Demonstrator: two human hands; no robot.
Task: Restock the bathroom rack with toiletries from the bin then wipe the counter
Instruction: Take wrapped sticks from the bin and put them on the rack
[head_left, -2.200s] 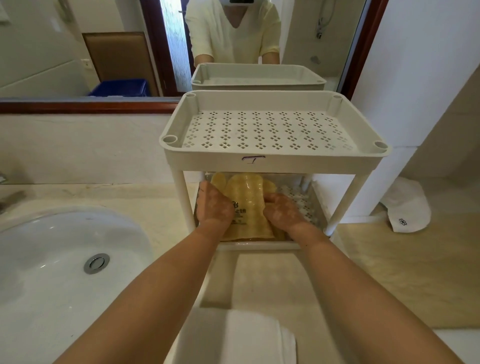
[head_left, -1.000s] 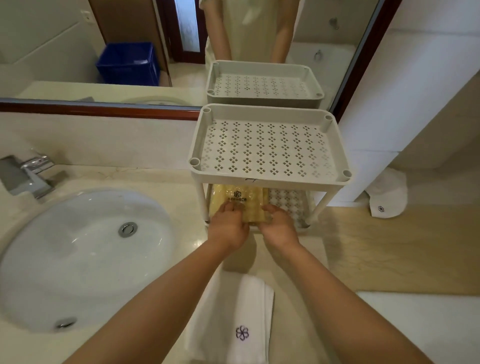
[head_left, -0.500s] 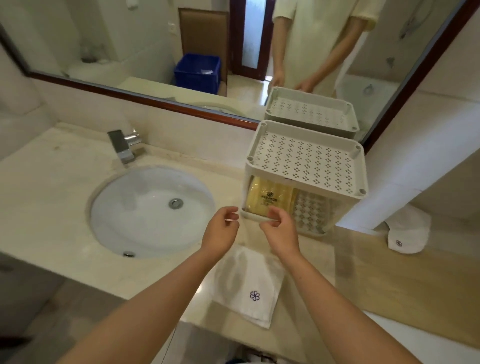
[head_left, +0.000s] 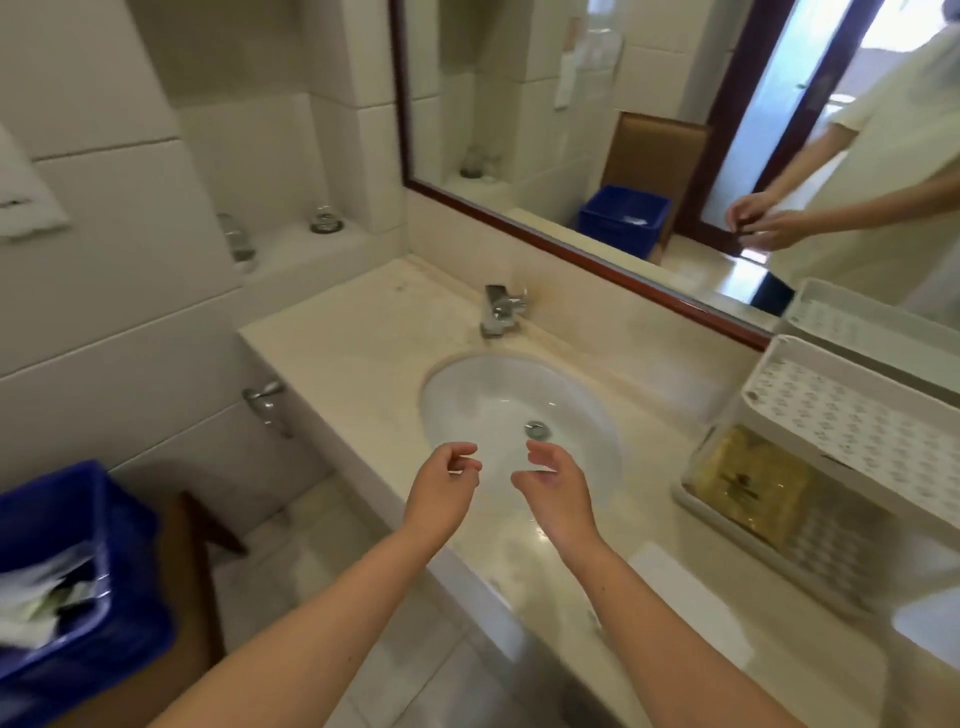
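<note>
A white two-tier rack (head_left: 852, 415) stands on the beige counter (head_left: 363, 322) at the right. Its perforated top shelf holds nothing. A yellow packet (head_left: 748, 483) lies on the lower shelf. A blue bin (head_left: 78, 571) with white wrapped toiletries sits on a brown stool at the lower left. My left hand (head_left: 441, 491) and my right hand (head_left: 553, 491) hover over the front of the sink, fingers loosely curled, holding nothing. A white towel (head_left: 691, 603) lies on the counter near my right forearm.
A round white sink (head_left: 493, 405) with a chrome tap (head_left: 501, 309) behind it is set into the counter. A framed mirror (head_left: 649, 130) covers the wall behind. A tiled ledge at the left holds small glass items (head_left: 326, 221).
My hands let go of the yellow packet on the lower shelf and drew back from the rack. My view has swung left, bringing the blue bin into sight.
</note>
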